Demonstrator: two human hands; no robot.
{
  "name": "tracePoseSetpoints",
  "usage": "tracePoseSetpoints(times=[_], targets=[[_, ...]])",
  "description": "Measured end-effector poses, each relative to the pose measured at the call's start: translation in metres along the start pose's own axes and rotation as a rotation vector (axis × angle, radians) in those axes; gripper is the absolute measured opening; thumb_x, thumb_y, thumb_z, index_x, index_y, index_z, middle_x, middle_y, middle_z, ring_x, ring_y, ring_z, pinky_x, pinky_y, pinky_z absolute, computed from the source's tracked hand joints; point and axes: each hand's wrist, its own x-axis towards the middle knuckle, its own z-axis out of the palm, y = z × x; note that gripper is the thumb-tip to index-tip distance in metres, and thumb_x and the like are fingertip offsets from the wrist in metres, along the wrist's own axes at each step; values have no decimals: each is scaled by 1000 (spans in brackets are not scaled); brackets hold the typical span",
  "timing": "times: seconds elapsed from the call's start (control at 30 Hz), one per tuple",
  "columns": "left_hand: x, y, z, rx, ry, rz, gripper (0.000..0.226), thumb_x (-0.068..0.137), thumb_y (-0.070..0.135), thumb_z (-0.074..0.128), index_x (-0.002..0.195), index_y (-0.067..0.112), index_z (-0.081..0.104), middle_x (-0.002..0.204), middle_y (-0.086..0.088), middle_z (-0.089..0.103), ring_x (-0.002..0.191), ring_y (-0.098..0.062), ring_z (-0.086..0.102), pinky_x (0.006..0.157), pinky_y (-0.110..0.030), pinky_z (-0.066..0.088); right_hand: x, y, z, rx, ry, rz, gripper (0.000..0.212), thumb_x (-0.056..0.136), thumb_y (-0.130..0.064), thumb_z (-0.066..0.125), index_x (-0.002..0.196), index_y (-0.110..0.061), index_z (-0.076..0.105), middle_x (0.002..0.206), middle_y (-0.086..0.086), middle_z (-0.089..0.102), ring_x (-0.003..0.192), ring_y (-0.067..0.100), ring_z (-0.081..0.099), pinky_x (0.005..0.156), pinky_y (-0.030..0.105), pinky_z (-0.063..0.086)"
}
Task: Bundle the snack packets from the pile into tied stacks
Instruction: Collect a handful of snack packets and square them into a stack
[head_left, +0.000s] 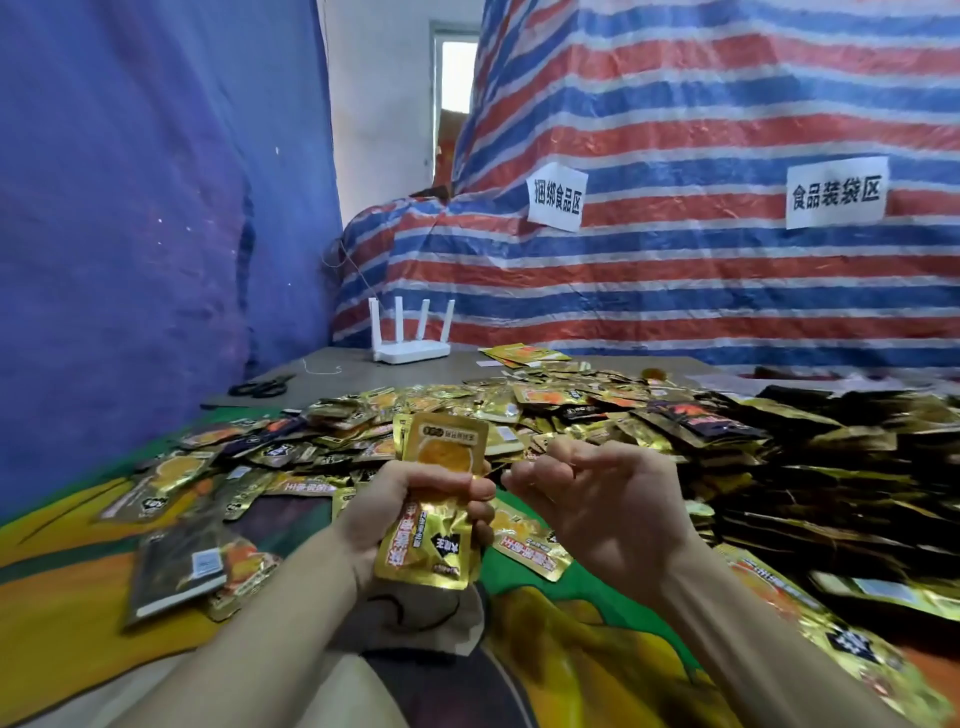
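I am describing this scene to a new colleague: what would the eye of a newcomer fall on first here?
First, the pile of gold snack packets spread across the middle and right. In front of it, the left hand grips a stack of packets, and the right hand is beside it with curled fingers. Behind rises a red, white and blue striped tarpaulin bearing two white paper signs.

Cannot see the middle of the held packets (445, 448) under the fingers of the left hand (415, 506). Cannot tell if the right hand (602, 499) pinches anything at its curled fingertips. Cannot read the tiny print on the pile (467, 402). Cannot count the dark, blurry packets (841, 467) at the far right, cut off by the edge. Cannot follow either forearm (753, 649) past the bottom edge.
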Motion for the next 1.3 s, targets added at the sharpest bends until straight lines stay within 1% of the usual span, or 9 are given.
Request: tracePoseSetpoints(times=[0.13, 0.2, 0.37, 0.47, 0.63, 0.77, 0.9, 1.1, 1.3], targets=[[4, -1, 0, 47, 33, 26, 23, 67, 0, 79, 87, -6, 70, 79, -13, 58, 67, -21, 61, 69, -34, 56, 2, 8, 3, -21, 25, 2, 33, 81, 5, 60, 108, -4, 78, 75, 11, 66, 55, 20, 64, 64, 35, 62], [5, -3, 0, 87, 113, 45, 15, 73, -2, 70, 88, -3, 71, 78, -13, 62, 65, -22, 64, 65, -35, 58, 3, 13, 3, -175, 60, -1, 37, 79, 1, 69, 112, -13, 78, 100, 17, 76, 58, 23, 69, 54, 31, 60], [9, -9, 9, 431, 605, 45, 12, 82, 4, 66, 90, -2, 72, 85, -17, 70, 73, -30, 69, 62, -33, 57, 3, 26, 1, -562, 157, -65, 61, 66, -18, 88, 124, -21, 71, 107, 15, 76, 87, 32, 76, 62, 40, 63], [15, -13, 10, 348, 797, 160, 7, 88, 2, 65, 87, -2, 70, 78, -19, 72, 67, -31, 69, 53, -34, 57, 2, 35, 7, -639, 181, -70, 64, 70, -14, 89, 129, -23, 67, 109, 9, 77, 95, 28, 76, 65, 43, 64], [23, -12, 13, -59, 767, 395, 25, 99, 13, 59, 77, 1, 62, 66, -15, 65, 60, -28, 61, 62, -38, 54, 4, 51, 21, -837, 290, -171, 45, 73, -16, 91, 106, -39, 71, 110, -3, 72, 102, 8, 72, 79, 34, 63], [25, -13, 18, -172, 735, 400, 32, 101, 31, 58, 104, 1, 70, 99, -20, 75, 75, -32, 72, 56, -42, 61, 6, 64, 29, -955, 288, -274, 56, 71, -19, 91, 121, -31, 68, 122, -17, 67, 114, -6, 61, 97, 18, 50], [21, -13, 19, -234, 600, 346, 46, 101, 40, 55, 117, -2, 68, 108, -23, 74, 84, -36, 76, 63, -47, 63, 10, 71, 27, -922, 331, -324, 66, 69, -17, 92, 126, -33, 63, 130, -10, 58, 113, -14, 55, 90, 6, 46], [20, -16, 18, -213, 468, 358, 49, 102, 41, 50, 102, 2, 79, 111, -18, 74, 93, -35, 75, 67, -47, 63, 13, 72, 23, -820, 309, -297, 86, 55, -26, 94, 132, -27, 56, 137, 0, 54, 126, 15, 58, 107, 42, 50], [16, -12, 19, -155, 388, 335, 50, 102, 46, 45, 110, 11, 79, 119, -15, 73, 105, -35, 72, 84, -49, 60, 13, 69, 17, -776, 287, -310, 94, 43, -34, 93, 129, -29, 56, 130, 6, 62, 113, 15, 68, 97, 36, 57]])
